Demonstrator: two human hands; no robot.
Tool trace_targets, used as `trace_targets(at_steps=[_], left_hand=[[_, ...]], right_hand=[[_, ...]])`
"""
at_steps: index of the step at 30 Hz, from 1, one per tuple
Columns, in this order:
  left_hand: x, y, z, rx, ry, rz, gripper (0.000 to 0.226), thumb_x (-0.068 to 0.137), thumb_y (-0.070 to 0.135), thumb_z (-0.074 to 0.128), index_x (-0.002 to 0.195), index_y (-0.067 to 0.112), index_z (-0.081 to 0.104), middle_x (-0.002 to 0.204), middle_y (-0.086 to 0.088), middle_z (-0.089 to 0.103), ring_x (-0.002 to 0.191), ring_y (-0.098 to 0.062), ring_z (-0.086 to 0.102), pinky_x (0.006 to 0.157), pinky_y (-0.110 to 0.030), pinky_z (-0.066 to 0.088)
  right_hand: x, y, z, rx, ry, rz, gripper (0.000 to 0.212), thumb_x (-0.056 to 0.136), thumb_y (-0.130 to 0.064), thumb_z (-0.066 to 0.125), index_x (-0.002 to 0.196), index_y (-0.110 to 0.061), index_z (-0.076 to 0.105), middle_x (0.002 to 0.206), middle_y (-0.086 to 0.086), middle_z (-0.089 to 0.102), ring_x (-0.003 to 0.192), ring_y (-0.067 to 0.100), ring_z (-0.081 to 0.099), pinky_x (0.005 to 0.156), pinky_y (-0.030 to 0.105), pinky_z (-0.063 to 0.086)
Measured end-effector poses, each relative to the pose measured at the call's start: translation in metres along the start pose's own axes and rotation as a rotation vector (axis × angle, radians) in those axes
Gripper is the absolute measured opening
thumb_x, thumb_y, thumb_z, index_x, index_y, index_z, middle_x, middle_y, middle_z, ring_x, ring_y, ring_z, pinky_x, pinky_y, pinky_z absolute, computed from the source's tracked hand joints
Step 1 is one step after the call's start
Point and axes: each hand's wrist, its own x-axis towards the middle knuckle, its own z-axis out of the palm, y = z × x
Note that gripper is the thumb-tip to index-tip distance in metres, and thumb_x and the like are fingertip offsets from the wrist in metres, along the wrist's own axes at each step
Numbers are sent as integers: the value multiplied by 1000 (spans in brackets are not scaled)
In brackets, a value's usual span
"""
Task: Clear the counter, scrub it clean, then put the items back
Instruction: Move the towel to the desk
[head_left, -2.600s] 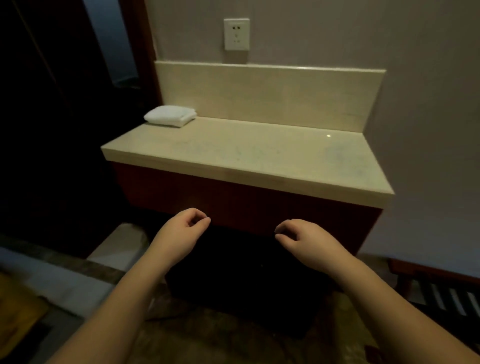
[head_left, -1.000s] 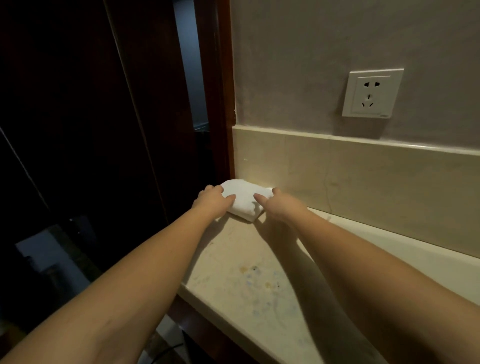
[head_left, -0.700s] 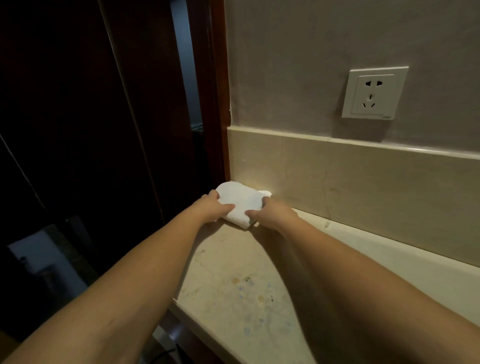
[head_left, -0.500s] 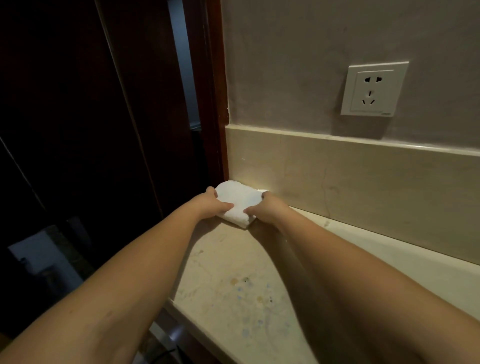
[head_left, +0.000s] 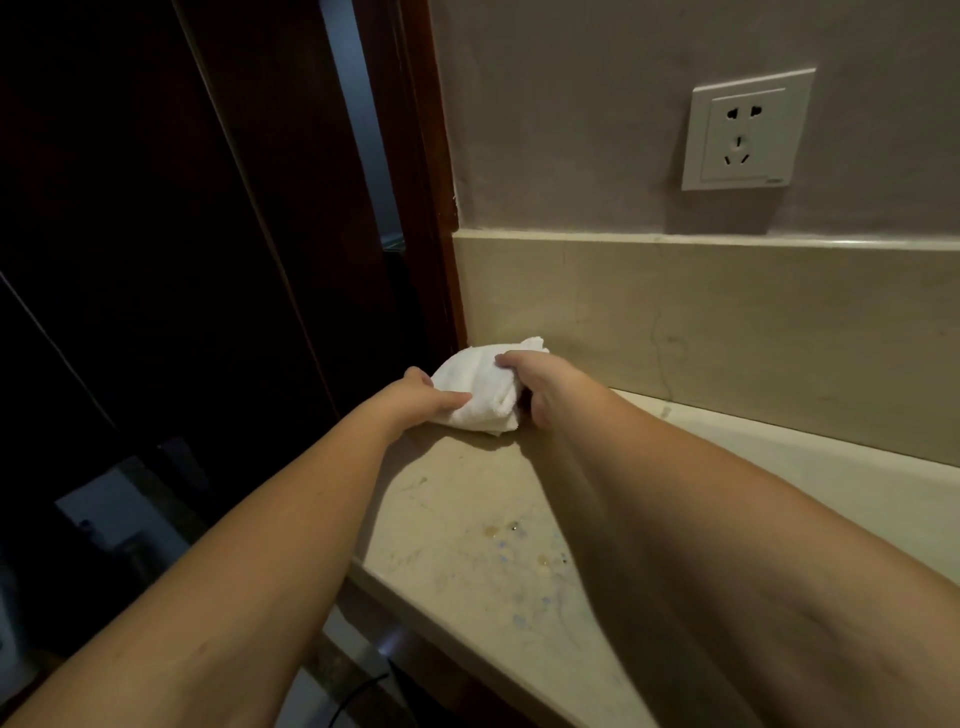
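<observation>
- Landmark: the backsplash, a pale stone upstand along the rear of the counter. All places below are given against it.
- White towel: a folded cloth lying at the left end of the backsplash, touching or very nearly touching its foot, in the corner where the dark wooden door frame meets the stone. It rests on the counter; no lift is evident.
- Left hand: at the towel's left side, away from the backsplash. The thumb lies across the near top fold and the fingers curl behind it, gripping the cloth.
- Right hand: on the towel's right side, close under the backsplash. Fingers are curled over the top edge, pinching the folds, which bunch under them.
- Judgement on grip: a hand on each side keeps the folded bundle together, consistent with picking it up whole or opening it for use.
- Counter condition: yellowish and bluish spots show well forward of the backsplash, near the front edge. Scrubbing appears not yet done.
- Wall socket: mounted above the backsplash, right of the towel. A wet cloth should be kept off it.
- Risk: a loose fold may trail across the stains.
</observation>
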Motion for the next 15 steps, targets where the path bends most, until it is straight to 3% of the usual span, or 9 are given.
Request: trace_targets(at_steps=[2,5,8,9,12,15], left_hand=[[-9,-4,-2,-11,-6,12,70,77,62,67,126,20,41,114,0,51,90,-15,53,76,-31,47],[-18,-8,-2,-43,-9,33,65,79,63,65,124,20,45,118,-1,53,92,-15,53,78,-31,46],[-42,-9,-5,-103,-11,75,69,84,63,59,135,18,46,131,-5,51,107,-22,53,86,-33,43],[-51,-10,-7,-141,-5,82,72,85,64,57,138,17,44,134,-6,50,111,-24,52,87,-33,43],[-82,-13,-19,-408,-11,78,76,82,67,58,136,16,41,128,-4,53,105,-24,57,89,-36,49],[-124,-16,-30,-713,-176,103,65,82,65,61,123,14,57,116,-5,68,100,-25,66,91,-39,52]], right_hand=[[-6,1,4,-37,3,-33,47,92,-38,58,127,-9,47,113,11,62,100,25,59,92,32,46],[-18,3,7,-14,-34,-46,42,91,-40,56,117,-7,51,97,12,61,89,23,59,85,32,46],[-34,5,7,29,-75,-163,42,88,-33,59,120,-6,55,119,16,62,110,29,60,90,34,48],[-44,5,6,4,-78,-178,42,88,-36,58,119,-8,55,116,14,64,108,26,62,92,33,49],[-79,4,-4,-18,-126,-200,48,82,-41,65,116,-9,55,104,11,69,96,23,67,92,33,51],[-126,12,-14,-15,-208,-263,52,80,-38,70,120,-9,54,109,13,69,98,28,68,92,40,53]])
